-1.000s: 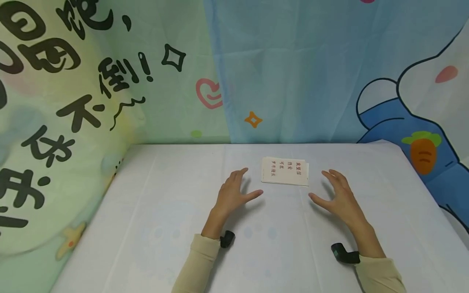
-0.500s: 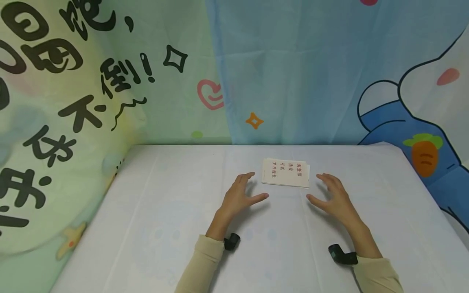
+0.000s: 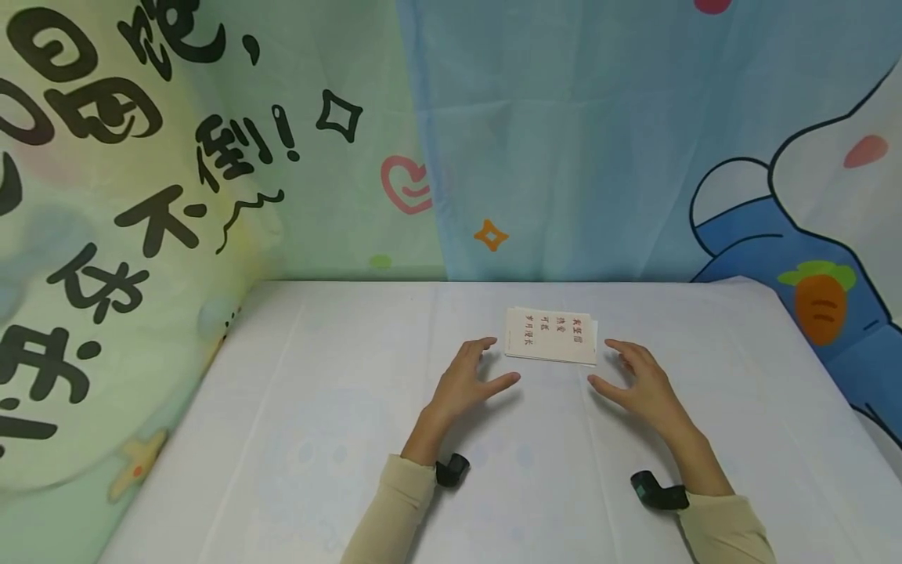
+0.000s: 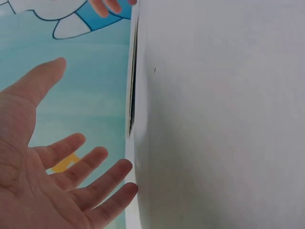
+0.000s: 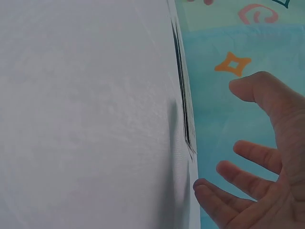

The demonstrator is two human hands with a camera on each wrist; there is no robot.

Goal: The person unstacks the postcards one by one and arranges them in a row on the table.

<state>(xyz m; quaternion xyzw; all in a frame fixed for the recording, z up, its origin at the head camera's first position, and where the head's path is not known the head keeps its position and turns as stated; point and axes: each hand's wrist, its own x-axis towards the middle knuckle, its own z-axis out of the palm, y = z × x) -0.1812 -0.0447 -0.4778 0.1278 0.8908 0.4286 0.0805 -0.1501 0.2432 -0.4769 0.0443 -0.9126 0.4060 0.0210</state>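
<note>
A small stack of off-white cards (image 3: 551,337) printed with red-brown characters lies flat near the back of the table. My left hand (image 3: 470,380) is just left of the stack, thumb and fingers spread apart, holding nothing. On the other side my right hand (image 3: 640,384) faces it, also spread with nothing in it. Edge-on, the cards (image 4: 132,81) show as a thin dark-lined strip beyond the left hand (image 4: 62,176) in the left wrist view. In the right wrist view, several layered card edges (image 5: 185,95) appear beside the right hand (image 5: 262,162).
A white cloth covers the table (image 3: 338,392). Its back edge meets a printed blue and green curtain (image 3: 564,141) with large black characters at the left. Dark wrist cameras (image 3: 451,470) are worn on both wrists.
Both hands have moved inward, closer to the card stack's left and right ends. The stack has stayed in place, and the whole head view has shifted slightly.
</note>
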